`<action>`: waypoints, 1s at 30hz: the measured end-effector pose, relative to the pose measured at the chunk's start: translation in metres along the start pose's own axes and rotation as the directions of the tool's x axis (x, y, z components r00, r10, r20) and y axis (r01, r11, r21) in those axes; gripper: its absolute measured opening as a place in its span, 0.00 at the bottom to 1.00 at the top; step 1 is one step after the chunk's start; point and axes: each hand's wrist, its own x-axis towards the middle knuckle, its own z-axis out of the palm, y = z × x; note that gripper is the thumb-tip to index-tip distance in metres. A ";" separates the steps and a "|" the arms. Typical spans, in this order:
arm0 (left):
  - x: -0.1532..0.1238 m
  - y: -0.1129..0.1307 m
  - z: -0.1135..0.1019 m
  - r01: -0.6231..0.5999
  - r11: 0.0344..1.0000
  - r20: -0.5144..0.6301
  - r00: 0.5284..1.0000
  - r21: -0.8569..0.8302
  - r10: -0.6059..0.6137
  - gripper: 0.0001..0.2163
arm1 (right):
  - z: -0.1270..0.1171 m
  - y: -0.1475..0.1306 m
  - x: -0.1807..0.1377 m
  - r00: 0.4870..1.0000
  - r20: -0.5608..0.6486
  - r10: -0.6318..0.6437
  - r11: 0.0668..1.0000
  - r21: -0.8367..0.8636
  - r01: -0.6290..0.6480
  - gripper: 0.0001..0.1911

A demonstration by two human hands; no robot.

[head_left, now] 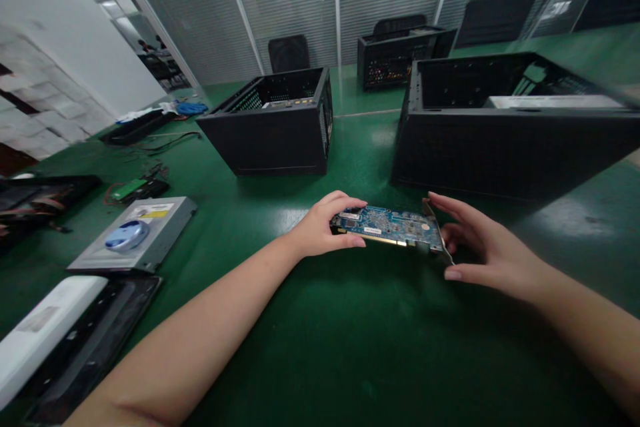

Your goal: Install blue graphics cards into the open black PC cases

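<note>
A blue circuit card with a gold edge connector and a metal bracket at its right end is held just above the green table. My left hand grips the card's left end between thumb and fingers. My right hand cups the bracket end, fingers spread around it. A large open black computer case lies right behind the card.
A second open black case sits at centre left, a third farther back. A silver optical drive lies at left, with a white device on a black panel and loose cables nearby. Office chairs stand behind.
</note>
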 end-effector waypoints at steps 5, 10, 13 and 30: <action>0.000 0.001 -0.001 -0.008 1.000 0.004 1.000 0.004 0.008 0.39 | -0.001 0.002 0.000 1.000 0.015 0.003 1.000 -0.001 -0.003 0.61; 0.000 -0.001 0.000 0.019 1.000 0.005 1.000 0.002 -0.019 0.41 | -0.001 0.004 -0.001 1.000 0.016 -0.001 1.000 0.018 0.001 0.58; 0.000 -0.003 0.000 0.024 1.000 0.000 1.000 0.001 -0.024 0.45 | -0.002 0.004 -0.001 1.000 0.030 0.000 1.000 0.024 -0.001 0.56; 0.001 -0.005 0.000 0.024 1.000 0.033 0.999 0.016 -0.025 0.45 | -0.002 0.004 -0.001 0.999 0.037 0.014 0.999 0.042 -0.015 0.53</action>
